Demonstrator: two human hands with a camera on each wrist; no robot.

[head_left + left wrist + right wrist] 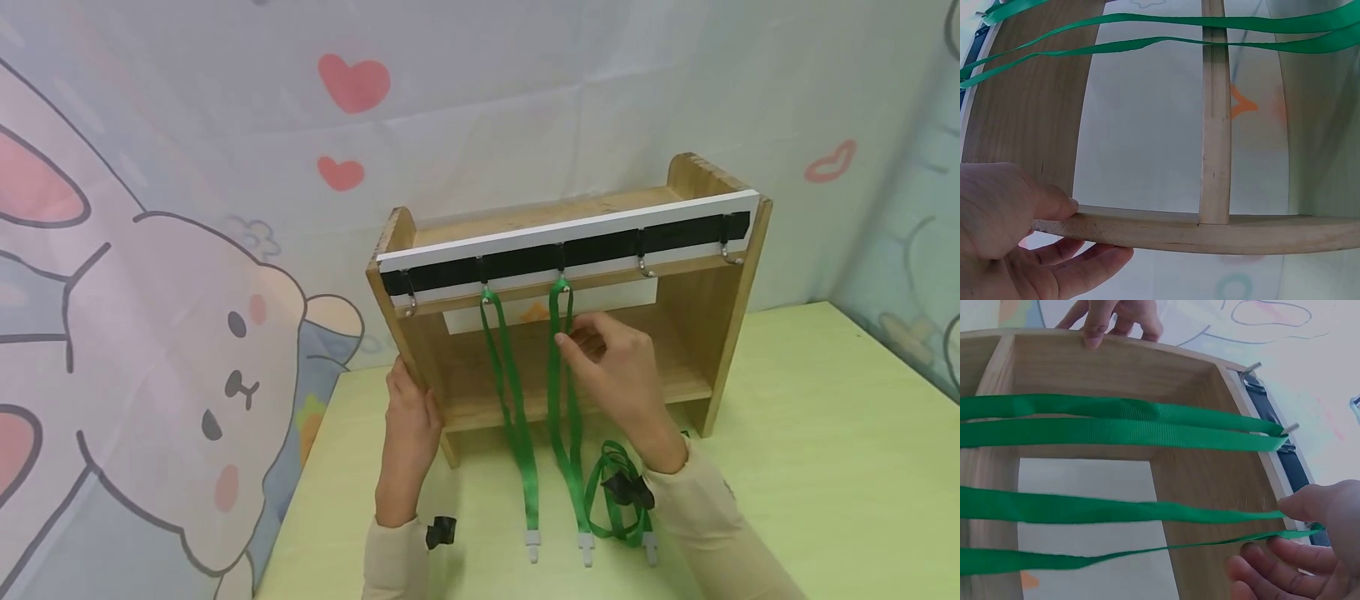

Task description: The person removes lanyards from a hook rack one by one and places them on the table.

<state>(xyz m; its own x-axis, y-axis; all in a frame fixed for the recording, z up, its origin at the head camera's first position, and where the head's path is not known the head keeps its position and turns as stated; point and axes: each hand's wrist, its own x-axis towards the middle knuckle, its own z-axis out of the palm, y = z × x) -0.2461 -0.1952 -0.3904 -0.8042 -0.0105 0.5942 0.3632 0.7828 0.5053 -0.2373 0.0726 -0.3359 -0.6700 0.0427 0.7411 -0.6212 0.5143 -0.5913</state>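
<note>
A small wooden shelf [682,358] stands on the table, with a row of metal hooks along its top front. My left hand [414,410] grips the front edge of its left side panel [1141,231], thumb inside and fingers outside. Two green lanyards hang from hooks: one left of centre [517,400], the other from the middle hook [555,383]. My right hand [618,362] is at the upper part of the middle lanyard. In the right wrist view, its thumb and loosely bent fingers stand apart at the two straps [1116,509].
Another green lanyard [615,450] lies in a loose coil on the table [825,433], below my right forearm. Bare hooks [643,267] remain at both ends of the black strip. A cartoon-printed cloth [510,158] covers the wall behind the shelf.
</note>
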